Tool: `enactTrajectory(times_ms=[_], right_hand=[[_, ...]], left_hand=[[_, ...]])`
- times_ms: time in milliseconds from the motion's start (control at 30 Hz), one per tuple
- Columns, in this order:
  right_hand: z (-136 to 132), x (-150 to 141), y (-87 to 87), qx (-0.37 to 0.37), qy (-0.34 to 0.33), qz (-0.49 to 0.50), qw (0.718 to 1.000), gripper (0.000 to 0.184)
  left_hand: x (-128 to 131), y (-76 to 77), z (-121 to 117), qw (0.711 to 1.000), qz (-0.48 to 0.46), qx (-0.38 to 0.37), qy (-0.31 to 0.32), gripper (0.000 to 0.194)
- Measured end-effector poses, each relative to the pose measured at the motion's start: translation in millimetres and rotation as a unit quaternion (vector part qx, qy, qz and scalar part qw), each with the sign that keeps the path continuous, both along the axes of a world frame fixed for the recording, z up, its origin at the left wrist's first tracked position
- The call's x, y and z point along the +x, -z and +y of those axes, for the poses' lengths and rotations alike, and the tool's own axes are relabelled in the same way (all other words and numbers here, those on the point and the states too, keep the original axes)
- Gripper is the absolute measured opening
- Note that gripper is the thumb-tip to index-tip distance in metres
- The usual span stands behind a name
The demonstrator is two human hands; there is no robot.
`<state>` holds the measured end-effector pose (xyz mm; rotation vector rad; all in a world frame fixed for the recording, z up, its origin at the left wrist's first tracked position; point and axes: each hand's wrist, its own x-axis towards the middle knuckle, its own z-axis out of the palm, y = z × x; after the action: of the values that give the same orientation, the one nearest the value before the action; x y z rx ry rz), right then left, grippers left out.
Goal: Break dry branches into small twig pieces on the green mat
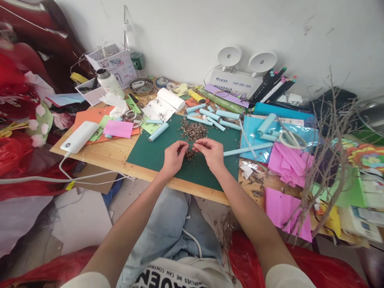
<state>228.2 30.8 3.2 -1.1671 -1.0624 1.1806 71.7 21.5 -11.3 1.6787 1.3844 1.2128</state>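
From the head view I have both bare hands near the centre of the frame, over a dark green rectangular mat [144, 151] on a light wooden desk [99, 153]. The left hand [175, 157] curls inward, its thumb and forefinger drawn close together; the right hand [211, 153] faces it in a similar pinching shape. I cannot tell whether the fingers of either hand grasp anything, as any piece there is too small to make out. Between and just below the fingertips lies a small heap of dry brown plant shreds [190, 155], and just above the hands in the frame I see a larger heap of the same shreds [195, 131].

Light blue paper tubes [229, 115] lie loosely grouped to the upper right of the larger heap. A single short blue tube [158, 132] rests at the mat's upper left, and a long thin blue tube [247, 149] runs past its right side. At the right of the frame I make out scissors with whitish handles [292, 140], crumpled pink paper [288, 162] and bare brown branches [328, 172]. Towards the left are a flat pink sheet [118, 129] and a white oblong device with a cable [79, 137].
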Motion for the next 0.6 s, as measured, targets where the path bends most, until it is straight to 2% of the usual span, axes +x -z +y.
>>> enactTrajectory(times_ms=[133, 300, 433, 600], right_hand=[[-1.1, -3.0, 1.0, -0.022, -0.017, 0.049, 0.998, 0.035], [-0.9, -3.7, 7.6, 0.005, -0.003, -0.002, 1.000, 0.035], [-1.1, -3.4, 6.6, 0.014, 0.007, -0.021, 1.000, 0.029], [-3.0, -5.2, 1.4, 0.010, 0.016, 0.035, 0.999, 0.024]], left_hand=[[0.5, 0.4, -0.5, 1.000, -0.004, 0.006, -0.009, 0.017], [-0.5, 2.1, -0.6, 1.000, -0.011, 0.015, 0.010, 0.018], [-0.7, 1.2, -1.3, 1.000, -0.008, 0.023, 0.012, 0.017], [-0.3, -1.4, -2.6, 0.999, -0.005, 0.046, 0.004, 0.017]])
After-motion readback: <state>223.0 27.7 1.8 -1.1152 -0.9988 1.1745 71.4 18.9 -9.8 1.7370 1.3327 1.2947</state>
